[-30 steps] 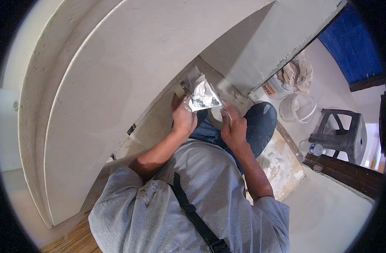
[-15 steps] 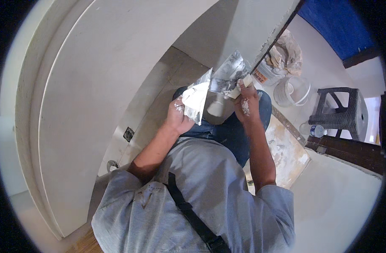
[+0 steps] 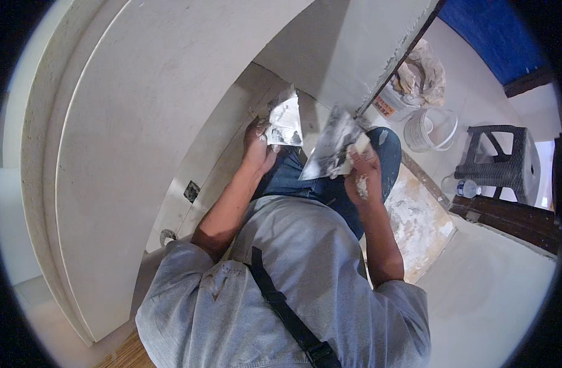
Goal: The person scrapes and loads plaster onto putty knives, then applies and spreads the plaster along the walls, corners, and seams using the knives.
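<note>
My left hand [image 3: 258,149] is closed round a putty knife [image 3: 286,121] whose blade carries white putty. My right hand [image 3: 365,173] grips a wide scraper [image 3: 333,145] by its pale back edge; grey-white smears cover the metal. The two blades are apart, side by side above my knees, with the right one slightly nearer to me. White putty sticks to the fingers of my left hand and to the back of my right. Motion blurs both blades a little, and each grip is partly hidden behind its tool.
A curved white panel [image 3: 127,122] rises along my left, a pale wall [image 3: 330,49] ahead. To the right are a bucket with a crumpled bag [image 3: 423,76], a clear bucket [image 3: 419,132], a dark stool [image 3: 526,165], a plastic bottle [image 3: 467,188] and a putty-smeared board [image 3: 409,224].
The putty knife in my left hand has moved away from me and turned. The scraper in my right hand has swung down toward my lap, and the gap between the blades has widened.
</note>
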Demonstrator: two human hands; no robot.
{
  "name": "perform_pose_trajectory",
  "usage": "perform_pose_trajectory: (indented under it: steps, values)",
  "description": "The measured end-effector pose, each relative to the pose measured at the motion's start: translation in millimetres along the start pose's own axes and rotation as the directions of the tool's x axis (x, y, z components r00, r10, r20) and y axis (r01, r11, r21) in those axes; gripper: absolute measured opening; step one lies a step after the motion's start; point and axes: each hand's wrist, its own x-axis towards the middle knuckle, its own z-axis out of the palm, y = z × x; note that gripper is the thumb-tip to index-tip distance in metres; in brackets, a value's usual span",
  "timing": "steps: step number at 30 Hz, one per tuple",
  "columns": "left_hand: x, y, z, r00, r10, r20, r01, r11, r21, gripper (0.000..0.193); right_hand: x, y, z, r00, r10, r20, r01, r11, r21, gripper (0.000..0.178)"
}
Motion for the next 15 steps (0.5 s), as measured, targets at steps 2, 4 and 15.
perform_pose_trajectory:
  steps: [2, 4, 15]
  values:
    - [-2, 1, -1, 0.999, -0.041, 0.035, 0.043, 0.998, -0.054, 0.024, 4, -9, -5, 0.989, -0.136, -0.051, 0.131, 0.986, -0.101, 0.031]
    - [-10, 0, 2, 0.993, -0.085, 0.085, 0.095, 0.988, -0.12, 0.024, 6, -17, -5, 0.937, -0.32, -0.141, 0.276, 0.924, -0.264, 0.026]
    - [-27, -8, 27, 0.998, 0.025, 0.06, -0.011, 0.975, -0.223, 0.033, -12, -6, 1, 0.738, -0.44, 0.512, 0.595, 0.067, -0.801, 0.032]
